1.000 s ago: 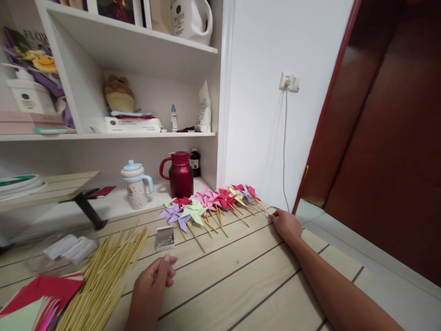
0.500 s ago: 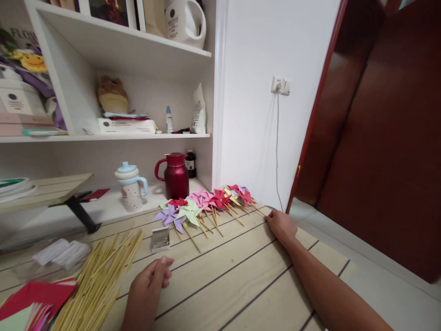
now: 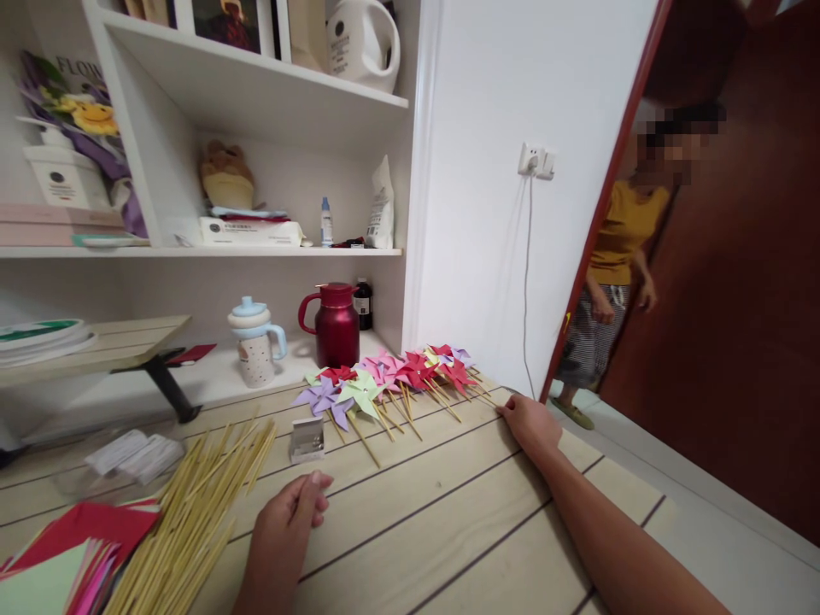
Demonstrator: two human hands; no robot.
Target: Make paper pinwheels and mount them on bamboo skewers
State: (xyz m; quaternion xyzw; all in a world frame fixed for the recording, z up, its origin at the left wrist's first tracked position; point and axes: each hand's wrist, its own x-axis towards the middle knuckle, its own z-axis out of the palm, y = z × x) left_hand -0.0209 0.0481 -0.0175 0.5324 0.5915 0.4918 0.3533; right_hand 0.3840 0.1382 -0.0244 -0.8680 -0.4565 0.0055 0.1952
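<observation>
- Pinwheels (image 3: 390, 380): a row of finished paper ones on sticks, in purple, green, pink and red, lies on the tabletop (image 3: 448, 512) between the two hands, beyond the left hand and just left of the right hand. By this showing, a good batch is already assembled.
- Coloured paper sheets (image 3: 70, 547): a stack in red, green and pink lies well to the left of the left hand, at the near edge. Unused stock.
- Bamboo sticks (image 3: 198, 504): a loose heap lies just left of the left hand, not touching it as far as can be seen. A large number are still bare, so in my judgement much of the work is left.
- Left hand (image 3: 288, 521): rests palm down on the tabletop with the fingers curled loosely under. It grips nothing visible.
- Small silver box (image 3: 306, 440): stands just beyond the left hand, apart from it. Contents cannot be made out.
- Right hand (image 3: 531, 423): lies flat on the tabletop at its far right edge, fingers relaxed, with the fingertips close to the nearest pinwheel stick. It holds nothing; contact with the stick cannot be confirmed.
- Person in a yellow top (image 3: 618, 256): stands in the doorway, well beyond the right hand, taking no part in the work.
</observation>
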